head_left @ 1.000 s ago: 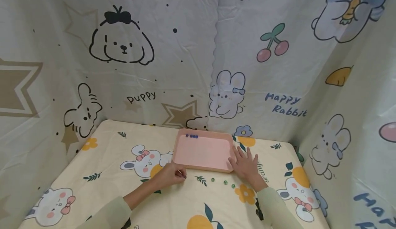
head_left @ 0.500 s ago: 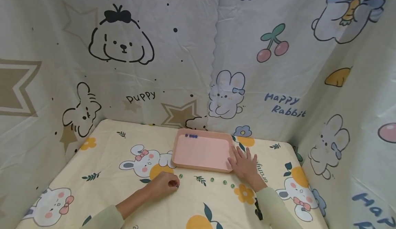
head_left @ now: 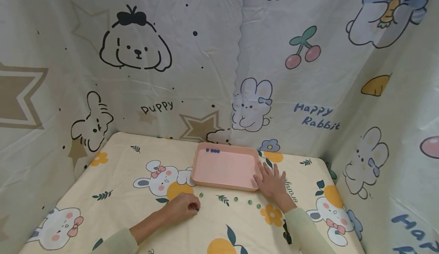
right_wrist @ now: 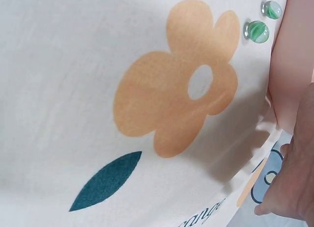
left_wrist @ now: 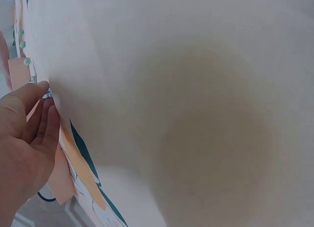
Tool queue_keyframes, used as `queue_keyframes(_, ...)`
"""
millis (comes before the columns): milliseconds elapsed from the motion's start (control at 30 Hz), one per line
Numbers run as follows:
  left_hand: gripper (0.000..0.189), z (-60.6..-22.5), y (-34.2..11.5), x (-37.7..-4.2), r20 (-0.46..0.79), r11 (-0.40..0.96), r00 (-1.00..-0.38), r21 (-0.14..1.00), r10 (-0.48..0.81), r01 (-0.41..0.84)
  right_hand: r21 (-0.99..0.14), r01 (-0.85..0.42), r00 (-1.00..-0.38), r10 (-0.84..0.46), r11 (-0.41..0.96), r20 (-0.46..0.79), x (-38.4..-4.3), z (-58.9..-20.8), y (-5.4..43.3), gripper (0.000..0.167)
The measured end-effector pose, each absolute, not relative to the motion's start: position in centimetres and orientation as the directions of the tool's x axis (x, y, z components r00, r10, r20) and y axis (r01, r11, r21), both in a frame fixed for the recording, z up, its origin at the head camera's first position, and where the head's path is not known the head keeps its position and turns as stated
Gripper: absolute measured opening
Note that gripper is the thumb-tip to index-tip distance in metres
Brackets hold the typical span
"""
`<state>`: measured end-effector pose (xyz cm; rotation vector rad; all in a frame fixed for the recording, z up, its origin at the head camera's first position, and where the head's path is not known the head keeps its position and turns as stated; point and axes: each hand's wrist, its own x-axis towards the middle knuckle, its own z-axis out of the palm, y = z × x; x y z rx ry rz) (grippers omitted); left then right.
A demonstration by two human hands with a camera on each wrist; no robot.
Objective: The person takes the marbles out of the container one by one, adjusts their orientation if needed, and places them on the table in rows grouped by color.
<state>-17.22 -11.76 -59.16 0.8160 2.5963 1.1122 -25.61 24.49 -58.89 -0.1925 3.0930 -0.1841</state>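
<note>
My left hand is low over the cloth in front of the pink tray, left of the green marbles. Its thumb and fingers pinch a small marble, bluish in the left wrist view and mostly hidden. My right hand lies with fingers spread against the tray's right edge. Several dark blue marbles sit in a row along the tray's back left. In front of the tray, several green-swirled glass marbles lie spaced out in a line, the leftmost green marble close to my left hand.
A cream patterned cloth covers the table. Printed curtains enclose it at the back and both sides. The tray stands near the back edge of the table.
My left hand has drawn back slightly left and toward me, and the leftmost green marble has come into view beside it. A dark marble now shows at its fingertips. The right hand stays put.
</note>
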Motion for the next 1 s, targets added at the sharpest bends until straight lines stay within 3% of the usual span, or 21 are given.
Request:
queue_keyframes(400,0.009,-58.8,-12.3,-18.2,0.079,0.520,-0.826,0.742,0.558,0.422,-0.135,-0.113,-0.992,-0.120,0.984,-0.048,-25.9,-59.2,24.5,0.069)
queue_keyframes(567,0.013,-56.7,-12.0,-20.7,0.119,0.532,-0.858,0.739,0.499,0.412,-0.139,-0.110,-0.993,-0.116,0.984,-0.037,-25.9,-59.1,24.5,0.069)
queue_keyframes(800,0.022,-54.7,-10.2,-25.1,0.114,0.559,-0.930,0.771,0.350,0.304,-0.139,-0.116,-0.991,-0.123,0.983,-0.043,-26.0,-58.9,24.6,0.069)
queue_keyframes(1000,0.020,-55.1,-8.8,-28.6,0.231,0.553,-0.924,0.747,0.306,0.370,-0.138,-0.122,-0.991,-0.128,0.983,-0.037,-25.9,-59.0,24.5,0.068)
